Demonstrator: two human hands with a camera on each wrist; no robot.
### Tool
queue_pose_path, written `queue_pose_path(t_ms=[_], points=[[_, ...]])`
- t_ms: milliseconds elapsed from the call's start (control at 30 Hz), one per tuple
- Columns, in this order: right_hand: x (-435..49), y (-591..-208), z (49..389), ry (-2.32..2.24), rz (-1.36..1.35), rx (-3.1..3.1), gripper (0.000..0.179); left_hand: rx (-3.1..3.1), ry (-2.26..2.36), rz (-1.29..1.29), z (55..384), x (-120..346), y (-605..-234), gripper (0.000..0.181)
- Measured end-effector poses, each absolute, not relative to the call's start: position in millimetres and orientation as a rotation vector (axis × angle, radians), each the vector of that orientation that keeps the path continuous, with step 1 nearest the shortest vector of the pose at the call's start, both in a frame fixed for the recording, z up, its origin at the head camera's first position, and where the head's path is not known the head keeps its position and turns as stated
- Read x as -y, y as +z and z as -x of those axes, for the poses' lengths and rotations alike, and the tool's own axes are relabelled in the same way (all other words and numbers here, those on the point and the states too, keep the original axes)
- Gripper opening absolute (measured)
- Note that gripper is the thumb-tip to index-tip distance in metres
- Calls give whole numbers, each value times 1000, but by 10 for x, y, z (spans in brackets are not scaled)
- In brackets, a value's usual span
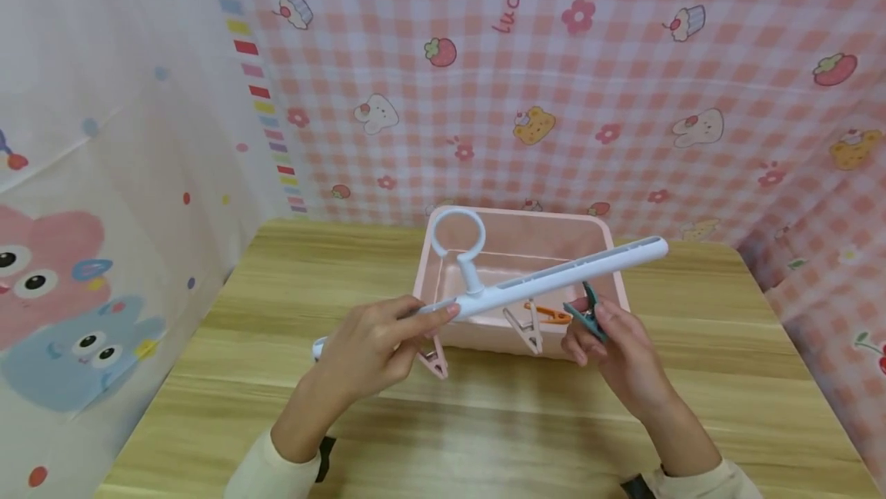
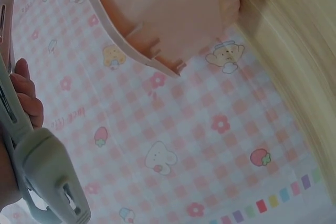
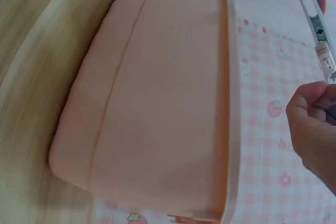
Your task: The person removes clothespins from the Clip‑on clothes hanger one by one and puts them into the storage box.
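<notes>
My left hand (image 1: 370, 349) grips a light blue hanger bar (image 1: 567, 276) left of its middle, index finger along it. The bar slants up to the right, and a ring hook (image 1: 477, 231) stands up from it. Below the bar hang a pale pink clip (image 1: 529, 330) and another pink clip (image 1: 434, 360) close to my left fingers. My right hand (image 1: 623, 349) pinches a dark green clip (image 1: 588, 321) just under the bar's right half. An orange clip (image 1: 550, 314) shows beside it, overlapping the bin's near rim. In the left wrist view, the hanger's end (image 2: 52, 177) is close up.
A pink plastic bin (image 1: 519, 341) stands on the wooden table (image 1: 498, 422), behind and below the hanger. A pink checked cloth (image 1: 484, 99) hangs at the back and right, and a white printed cloth (image 1: 138, 176) hangs at the left.
</notes>
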State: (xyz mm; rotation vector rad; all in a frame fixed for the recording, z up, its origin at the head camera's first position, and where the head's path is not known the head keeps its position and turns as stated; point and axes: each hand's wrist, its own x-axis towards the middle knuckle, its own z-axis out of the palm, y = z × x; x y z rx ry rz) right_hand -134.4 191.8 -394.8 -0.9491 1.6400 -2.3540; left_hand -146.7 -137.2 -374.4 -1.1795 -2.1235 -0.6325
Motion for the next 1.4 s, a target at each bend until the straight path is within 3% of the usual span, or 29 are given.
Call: queue_pose_path(t_ms=[233, 400, 600, 700, 833, 967, 1267, 1400], points=[[-1857, -3980, 1353, -2420, 1008, -1984, 35, 2122, -672, 1186, 1460, 1354, -3735, 63], [-1883, -4003, 1386, -2050, 1024, -2898, 16, 2147, -701, 1175, 1445, 1335, -3737, 68], [-1950, -4019, 1428, -1143, 949, -3786, 59, 2151, -743, 1188, 1442, 1325, -3745, 70], [-1965, -4021, 1424, -1009, 920, -3875, 61, 2147, -747, 1195, 1439, 1318, -3748, 69], [-1991, -4021, 1400, -1453, 1008, -3546, 41, 2136, -714, 1193, 1440, 1308, -3746, 67], [-2012, -4027, 1362, -2089, 1093, -2799, 20, 2127, -692, 1199, 1445, 1302, -3737, 66], [-2030, -3996, 1378, -2376, 1248, -1498, 51, 2100, -695, 1208, 1443, 1278, -3714, 65], [-2043, -3985, 1360, -2370, 1194, -1568, 49, 2094, -704, 1211, 1443, 1272, -3714, 66]])
